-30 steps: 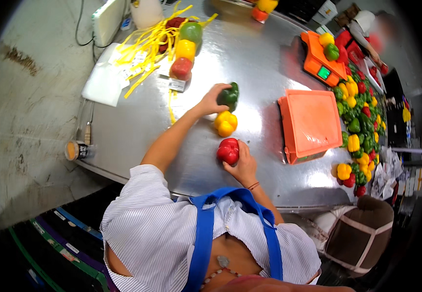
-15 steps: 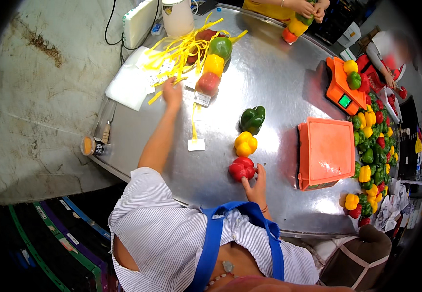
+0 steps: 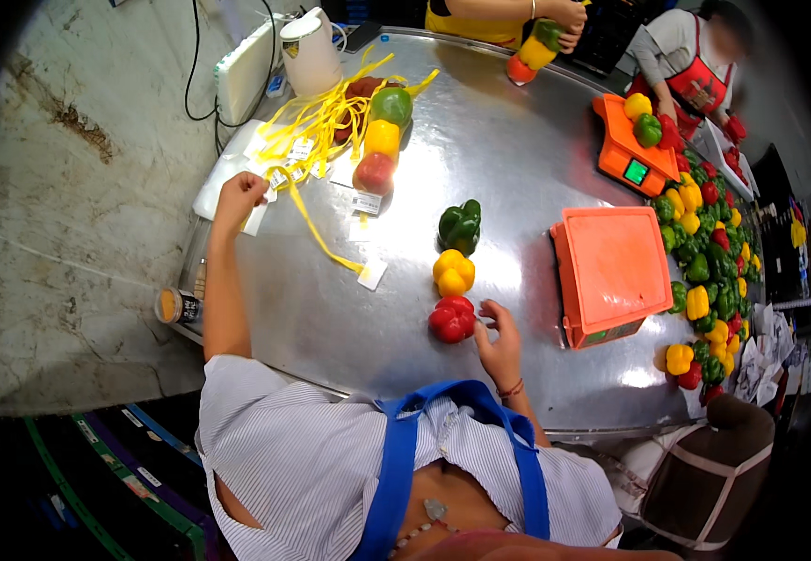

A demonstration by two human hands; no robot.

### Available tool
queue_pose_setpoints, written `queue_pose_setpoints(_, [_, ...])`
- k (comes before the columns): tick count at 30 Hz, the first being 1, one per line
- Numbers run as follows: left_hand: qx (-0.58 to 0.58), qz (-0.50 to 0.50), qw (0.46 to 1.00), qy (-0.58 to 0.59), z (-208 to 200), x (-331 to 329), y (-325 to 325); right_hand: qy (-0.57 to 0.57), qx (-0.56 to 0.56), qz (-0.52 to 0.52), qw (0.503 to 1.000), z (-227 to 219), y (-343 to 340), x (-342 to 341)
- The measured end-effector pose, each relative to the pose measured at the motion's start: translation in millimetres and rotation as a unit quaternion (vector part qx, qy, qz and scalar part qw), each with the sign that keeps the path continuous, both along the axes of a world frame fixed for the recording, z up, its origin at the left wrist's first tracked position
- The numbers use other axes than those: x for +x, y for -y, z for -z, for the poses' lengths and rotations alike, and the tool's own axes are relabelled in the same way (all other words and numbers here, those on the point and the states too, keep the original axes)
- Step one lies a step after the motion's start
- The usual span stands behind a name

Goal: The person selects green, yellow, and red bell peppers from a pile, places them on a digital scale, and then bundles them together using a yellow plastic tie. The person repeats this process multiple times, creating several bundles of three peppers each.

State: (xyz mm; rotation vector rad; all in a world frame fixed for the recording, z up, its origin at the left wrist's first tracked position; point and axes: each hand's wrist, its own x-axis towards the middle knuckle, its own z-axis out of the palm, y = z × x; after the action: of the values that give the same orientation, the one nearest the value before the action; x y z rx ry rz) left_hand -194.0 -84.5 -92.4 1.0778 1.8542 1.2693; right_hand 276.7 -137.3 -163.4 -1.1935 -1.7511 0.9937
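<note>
My left hand [image 3: 241, 198] is closed at the left edge of a heap of yellow straps [image 3: 331, 112] with white tags. Its fingers appear to pinch one end of a yellow strap [image 3: 317, 234]; that end is partly hidden. The strap curves across the table to a white tag [image 3: 372, 273]. My right hand [image 3: 499, 346] is open, fingers apart, just right of a red bell pepper [image 3: 451, 320]. A yellow bell pepper [image 3: 453, 272] and a green bell pepper [image 3: 460, 226] line up beyond it. Three labelled peppers, the middle one yellow [image 3: 382, 139], lie beside the straps.
An orange scale [image 3: 614, 266] stands right; another orange scale [image 3: 637, 150] behind it carries peppers. Many loose peppers [image 3: 695, 266] cover the right side. A white kettle [image 3: 311, 56] stands far left, a jar [image 3: 177, 305] at the left edge. Two other people work across the metal table [image 3: 508, 122].
My left hand has moved left, and the strap that ran straight below the labelled peppers now curves toward it. My right hand has drawn slightly away from the red pepper.
</note>
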Motion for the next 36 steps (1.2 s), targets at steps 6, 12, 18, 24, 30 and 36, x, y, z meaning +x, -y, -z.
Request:
queue_pose_setpoints(6, [-0.102, 0.381, 0.914, -0.092, -92, 128, 75, -0.035, 0.17, -0.233, 0.957, -70, 0, -73])
queue_pose_setpoints(12, [-0.129, 0.4, 0.904, -0.082, -116, 175, 101, -0.019, 0.12, -0.302, 0.946, -91, 24, -99])
queue_pose_setpoints(18, [0.141, 0.351, 0.923, 0.071, -93, 183, 102, -0.226, -0.055, -0.216, 0.948, -101, 32, -69])
queue_pose_setpoints(24, [0.089, 0.354, 0.914, 0.176, -76, 233, 88, -0.141, 0.005, -0.268, 0.953, -99, 48, -59])
queue_pose_setpoints(30, [0.2, 0.26, 0.941, 0.08, -55, 240, 77, -0.085, 0.048, -0.253, 0.962, -102, 45, -40])
queue_pose_setpoints(36, [0.087, 0.403, 0.883, 0.226, -41, 213, 74, -0.016, 0.079, -0.305, 0.949, -97, 38, -38])
